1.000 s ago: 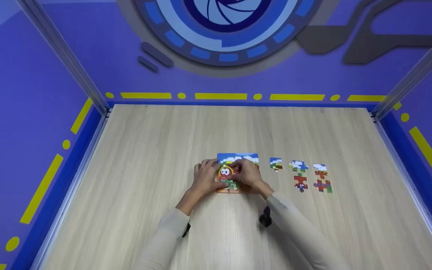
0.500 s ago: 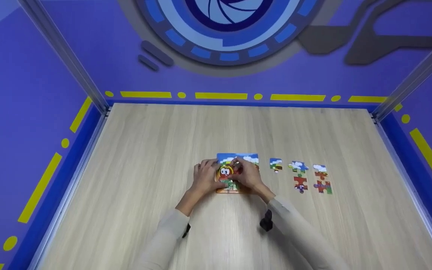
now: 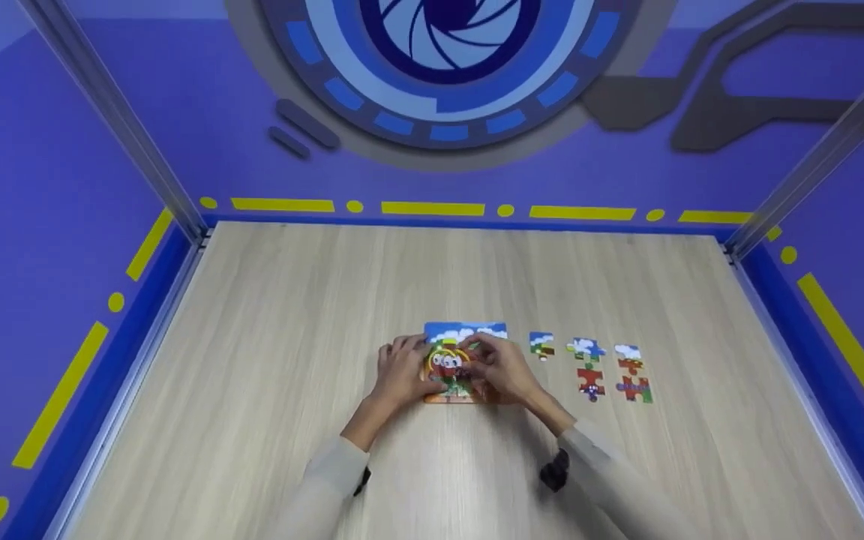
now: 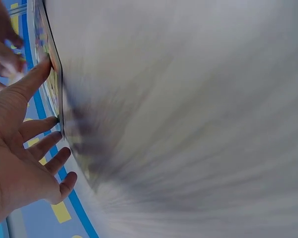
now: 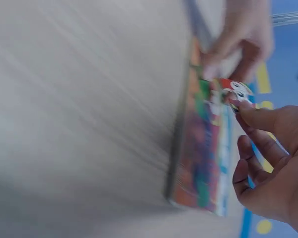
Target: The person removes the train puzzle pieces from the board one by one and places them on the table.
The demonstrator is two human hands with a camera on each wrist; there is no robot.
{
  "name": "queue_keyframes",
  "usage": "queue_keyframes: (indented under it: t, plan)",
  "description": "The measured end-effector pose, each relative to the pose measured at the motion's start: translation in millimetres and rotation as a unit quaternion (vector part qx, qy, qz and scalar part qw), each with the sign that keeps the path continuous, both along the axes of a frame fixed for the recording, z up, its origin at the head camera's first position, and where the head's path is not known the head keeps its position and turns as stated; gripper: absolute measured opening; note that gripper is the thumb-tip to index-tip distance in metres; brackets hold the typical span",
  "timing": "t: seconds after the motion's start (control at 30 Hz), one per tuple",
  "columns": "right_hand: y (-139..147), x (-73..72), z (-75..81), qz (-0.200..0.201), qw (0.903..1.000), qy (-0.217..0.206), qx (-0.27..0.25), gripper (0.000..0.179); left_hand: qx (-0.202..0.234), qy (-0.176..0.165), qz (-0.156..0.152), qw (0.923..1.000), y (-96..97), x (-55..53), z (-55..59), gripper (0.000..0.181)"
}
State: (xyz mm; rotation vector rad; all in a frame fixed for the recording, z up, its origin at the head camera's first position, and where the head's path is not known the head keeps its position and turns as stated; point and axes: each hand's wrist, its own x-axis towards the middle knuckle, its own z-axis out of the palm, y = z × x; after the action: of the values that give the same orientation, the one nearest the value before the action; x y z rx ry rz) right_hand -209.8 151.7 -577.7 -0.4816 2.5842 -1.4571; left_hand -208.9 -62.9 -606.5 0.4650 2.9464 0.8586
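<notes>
A jigsaw board (image 3: 466,330) with a blue-sky and cartoon-character picture lies near the middle of the table. My left hand (image 3: 402,375) steadies it, the thumb on its face and the fingers along its left side; in the left wrist view those fingers (image 4: 52,141) are spread and fairly straight. Between thumb and index finger, my right hand (image 3: 505,371) pinches a puzzle piece (image 5: 239,89) printed with cartoon eyes. In the right wrist view the piece is tilted up over the board. Part of the board's right side is hidden behind the right hand.
Several loose puzzle pieces lie to the right of the board: one sky piece (image 3: 541,342) closest to it, then a cloud piece (image 3: 587,347) above a red piece (image 3: 591,381), and another red piece (image 3: 634,388) farther out. Blue panels (image 3: 432,180) wall in the table.
My right hand has drawn slightly away from the board's face, and the eyed piece now shows tilted over the printed picture. The left hand keeps its place on the board. The head view has shifted slightly.
</notes>
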Motion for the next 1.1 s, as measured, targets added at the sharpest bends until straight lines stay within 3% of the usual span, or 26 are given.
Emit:
queue_keyframes:
  t: [0.23,0.7,1.1]
  plan:
    - [43.0,7.7,15.1,-0.024,0.9993,0.026,0.013,0.024,0.011,0.001,-0.005,0.9999,0.7,1.1,1.7,0.077]
    - [97.2,12.7,11.2,-0.08,0.9961,-0.004,0.038,0.026,0.004,-0.003,-0.001,1.0,-0.7,0.0,3.3,0.079]
    - [116.9,16.4,-2.6,-0.084,0.995,-0.019,0.049,0.026,0.011,-0.012,0.002,0.9999,-1.4,2.1,3.4,0.079]
